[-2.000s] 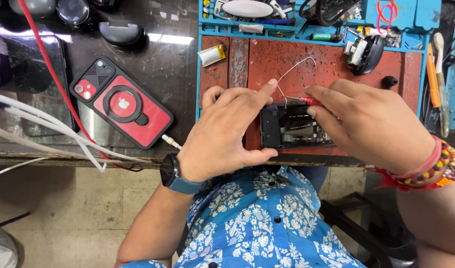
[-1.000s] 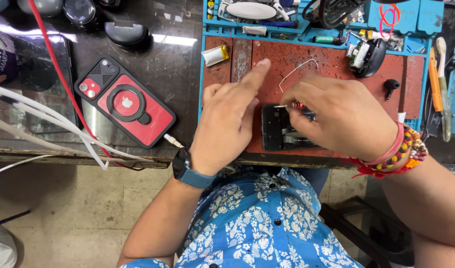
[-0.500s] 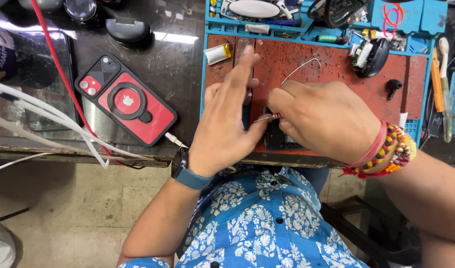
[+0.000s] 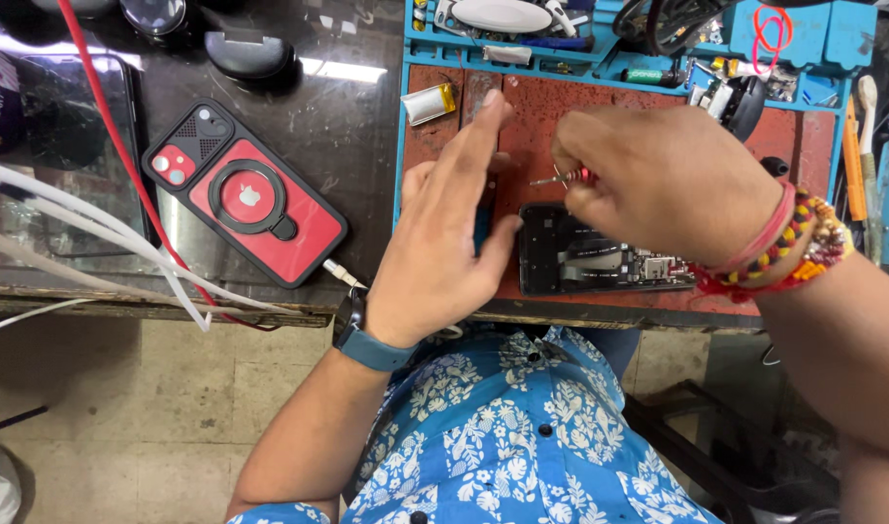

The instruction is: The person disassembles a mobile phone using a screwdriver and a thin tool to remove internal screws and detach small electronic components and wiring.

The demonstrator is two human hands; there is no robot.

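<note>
Both hands have lifted off the opened phone (image 4: 600,254), which lies black and gutted (ribbon cables showing) on the red mat (image 4: 648,107). Right hand (image 4: 668,184) pinches a red-handled screwdriver (image 4: 564,178) just above it; left hand (image 4: 444,252) hovers open, fingers spread.

Red mat (image 4: 658,107): bare strip along its far edge, between the left hand (image 4: 444,243) and right hand (image 4: 658,184). Opened phone (image 4: 600,260) blocks the mat's near edge. Small silver battery (image 4: 430,103) sits at the mat's far-left corner. Left of the mat, red-cased phone (image 4: 246,199) and white cables (image 4: 85,247) crowd the bench's near edge.
</note>
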